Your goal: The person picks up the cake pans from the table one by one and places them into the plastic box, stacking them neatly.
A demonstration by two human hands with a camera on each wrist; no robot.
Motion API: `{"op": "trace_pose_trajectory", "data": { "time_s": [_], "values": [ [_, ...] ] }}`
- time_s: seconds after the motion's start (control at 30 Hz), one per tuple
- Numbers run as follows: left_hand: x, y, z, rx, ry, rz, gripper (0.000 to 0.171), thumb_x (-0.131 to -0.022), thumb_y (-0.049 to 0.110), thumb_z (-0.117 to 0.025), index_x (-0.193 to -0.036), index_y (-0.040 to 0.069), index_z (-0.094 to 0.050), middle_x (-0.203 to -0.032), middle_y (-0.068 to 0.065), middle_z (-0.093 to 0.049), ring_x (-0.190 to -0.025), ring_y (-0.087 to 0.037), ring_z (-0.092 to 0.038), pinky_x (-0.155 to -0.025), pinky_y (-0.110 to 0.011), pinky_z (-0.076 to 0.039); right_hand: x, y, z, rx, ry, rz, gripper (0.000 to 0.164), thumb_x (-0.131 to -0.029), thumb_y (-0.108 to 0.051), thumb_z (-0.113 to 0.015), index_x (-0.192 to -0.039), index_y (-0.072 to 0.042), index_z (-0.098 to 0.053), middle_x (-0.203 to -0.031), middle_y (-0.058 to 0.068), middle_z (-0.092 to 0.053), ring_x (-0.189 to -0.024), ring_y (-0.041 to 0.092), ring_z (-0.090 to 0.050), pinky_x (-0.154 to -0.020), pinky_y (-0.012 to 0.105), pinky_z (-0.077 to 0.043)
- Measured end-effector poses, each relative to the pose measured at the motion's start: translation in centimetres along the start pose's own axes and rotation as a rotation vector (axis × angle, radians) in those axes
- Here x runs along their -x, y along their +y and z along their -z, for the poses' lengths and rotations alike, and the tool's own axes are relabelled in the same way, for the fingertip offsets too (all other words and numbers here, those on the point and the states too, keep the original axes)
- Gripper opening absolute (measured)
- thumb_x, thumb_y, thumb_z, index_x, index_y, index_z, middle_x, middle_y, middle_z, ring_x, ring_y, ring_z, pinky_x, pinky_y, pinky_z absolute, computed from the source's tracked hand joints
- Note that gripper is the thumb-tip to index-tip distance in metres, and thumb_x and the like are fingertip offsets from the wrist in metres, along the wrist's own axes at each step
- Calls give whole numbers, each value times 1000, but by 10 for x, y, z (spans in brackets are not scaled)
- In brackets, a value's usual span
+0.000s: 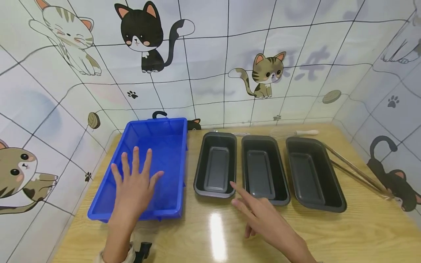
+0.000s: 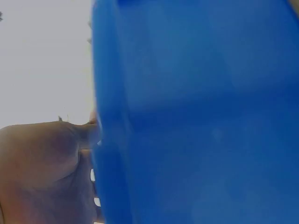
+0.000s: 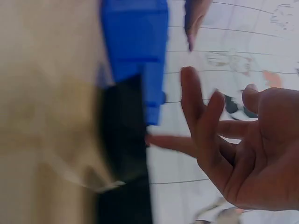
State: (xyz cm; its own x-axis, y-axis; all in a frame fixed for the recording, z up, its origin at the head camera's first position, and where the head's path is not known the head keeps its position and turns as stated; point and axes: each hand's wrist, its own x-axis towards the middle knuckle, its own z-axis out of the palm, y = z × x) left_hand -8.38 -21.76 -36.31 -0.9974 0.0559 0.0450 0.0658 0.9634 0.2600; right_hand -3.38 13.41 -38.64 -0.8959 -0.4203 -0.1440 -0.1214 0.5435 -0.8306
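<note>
Splayed wide and empty, the left hand (image 1: 131, 191) hangs over the tray (image 1: 164, 149) as the empty right hand (image 1: 264, 217) points beside left pan (image 1: 217, 168) and middle pan (image 1: 259, 170), where a low sweep could skew either.

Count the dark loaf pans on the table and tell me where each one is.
3, in a row to the right of the blue tray: the left pan nearest the tray, the middle pan, and the right pan. Any nested beneath would not show.

White glare on tabletop (image 1: 187, 237), blurry wrist views
</note>
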Motion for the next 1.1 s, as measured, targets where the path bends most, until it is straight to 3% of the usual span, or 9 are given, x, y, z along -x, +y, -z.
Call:
{"op": "trace_pose_trajectory", "data": {
  "time_s": [0.2,0.3,0.4,0.5,0.6,0.7,0.97,1.03,1.1],
  "values": [
    [22,-54,-6,-23,59,114,81,-116,45,-52,-173,-2,-20,-174,-44,-6,-158,-73,3,-121,-88,9,-9,17,-28,-191,-46,-34,74,-118,-39,-50,-177,-11,-16,-115,25,-74,-60,22,-75,-56,33,-62],
    [30,-76,-8,3,54,183,84,-116,48,-49,-171,-7,-18,-172,-47,-5,-155,-77,0,-118,-91,7,-19,26,-38,-257,-22,-47,79,-118,-40,-52,-178,-10,-10,-146,42,-54,-66,22,-77,-58,35,-64],
    [39,-96,-5,48,6,261,87,-117,52,-41,-170,-10,-11,-169,-50,-2,-151,-80,-2,-115,-94,3,-32,36,-49,-304,11,-29,81,-118,-37,-53,-177,-9,-5,-168,47,-16,-71,20,-78,-60,35,-65],
    [47,-110,-4,82,-53,318,88,-118,51,-36,-169,-14,-5,-167,-53,-1,-148,-83,-6,-112,-96,-7,-45,44,-58,-330,39,-6,78,-119,-34,-51,-177,-8,-5,-152,50,-42,-70,20,-77,-59,34,-65],
    [52,-115,-8,127,-62,352,84,-119,47,-34,-168,-15,-5,-166,-54,0,-147,-83,-7,-111,-95,-12,-56,45,-62,-358,102,0,73,-119,-30,-51,-177,-11,-10,-104,32,-77,-64,26,-75,-59,35,-64],
    [55,-114,-12,168,-35,396,81,-120,45,-32,-168,-15,-7,-167,-53,0,-149,-82,-7,-112,-95,-14,-63,45,-68,-408,171,-16,66,-118,-25,-52,-174,-15,-19,-76,20,-79,-60,30,-74,-59,35,-62],
    [60,-108,-26,409,51,586,74,-119,45,-26,-175,2,-6,-176,-41,9,-156,-73,-8,-119,-89,-17,-78,49,-84,-628,349,-59,67,-113,-5,-56,-171,-26,-28,-67,26,-72,-55,27,-75,-57,39,-65],
    [60,-109,-30,449,60,613,71,-118,45,-25,-177,9,-5,-177,-39,10,-156,-74,-9,-120,-88,-18,-83,53,-85,-677,370,-53,68,-113,-5,-56,-172,-28,-30,-84,31,-73,-58,26,-76,-61,40,-67],
    [60,-112,-32,463,68,615,69,-118,44,-24,-178,13,-5,-177,-40,9,-157,-73,-8,-120,-88,-18,-88,54,-86,-733,400,-44,64,-114,-6,-54,-171,-25,-33,-123,31,-69,-60,25,-77,-63,40,-68]
  ]
}}
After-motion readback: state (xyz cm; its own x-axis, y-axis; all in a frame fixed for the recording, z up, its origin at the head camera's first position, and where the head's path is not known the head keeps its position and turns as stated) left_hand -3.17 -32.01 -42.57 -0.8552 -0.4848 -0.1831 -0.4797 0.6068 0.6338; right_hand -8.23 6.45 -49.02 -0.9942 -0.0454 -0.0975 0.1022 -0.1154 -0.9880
